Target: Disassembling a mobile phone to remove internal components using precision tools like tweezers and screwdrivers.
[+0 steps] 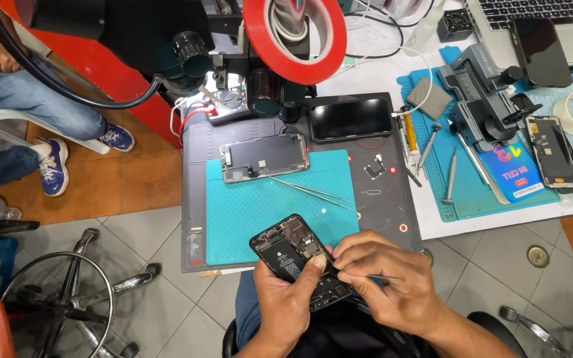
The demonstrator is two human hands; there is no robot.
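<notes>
1. While the left hand (290,298) grips the opened phone (298,255) over the lap, off the bench, a slip would likely drop it to the tiled floor (167,292).
2. Pinched on a thin tool (376,276), the right hand (386,278) could gouge exposed boards.
3. Nearby, the teal mat (260,205) offers room; tweezers (313,192) and a detached screen (264,158) crowd its far edge.

A detached phone screen (264,158), face down with a silver rim, lies on the teal mat just beyond the hands' grip. Farther beyond, slightly right, sits a dark phone (351,119), glass blank. Well off to the right lie a blue card (515,171) (pink and white print), a bare black display panel (552,152), and another dark phone (541,52) on a laptop.
</notes>
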